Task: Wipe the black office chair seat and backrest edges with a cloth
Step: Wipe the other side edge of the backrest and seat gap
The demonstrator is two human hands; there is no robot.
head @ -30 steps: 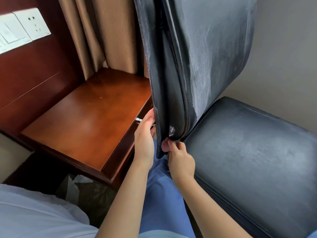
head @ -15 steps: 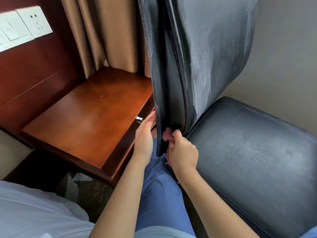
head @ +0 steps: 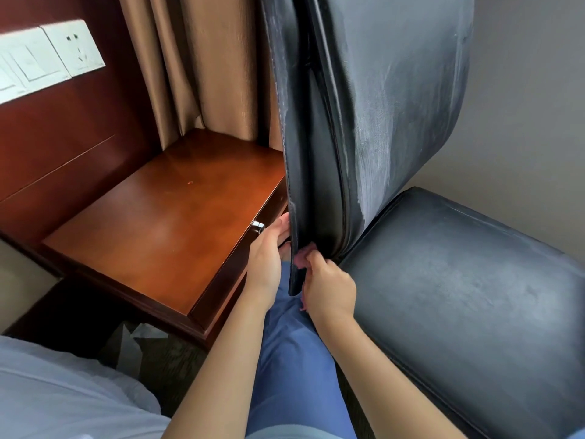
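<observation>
Low down, right hand [head: 329, 286] fingers pinch the pink cloth [head: 301, 258] against the backrest [head: 316, 185] edge

Most of the pink cloth [head: 302, 258] is hidden: only a small blurred fold shows between the right hand [head: 329, 288] and the backrest [head: 364, 122] edge, with a sliver below the palm. The left hand [head: 267, 258] has its fingertips tucked behind the backrest's lower edge, out of sight. The backrest's top is cut off by the far edge of the picture. The seat [head: 474, 296] runs out at the right and near edges. The wall sockets [head: 47, 64] at left are motion-blurred and partly cut off.
</observation>
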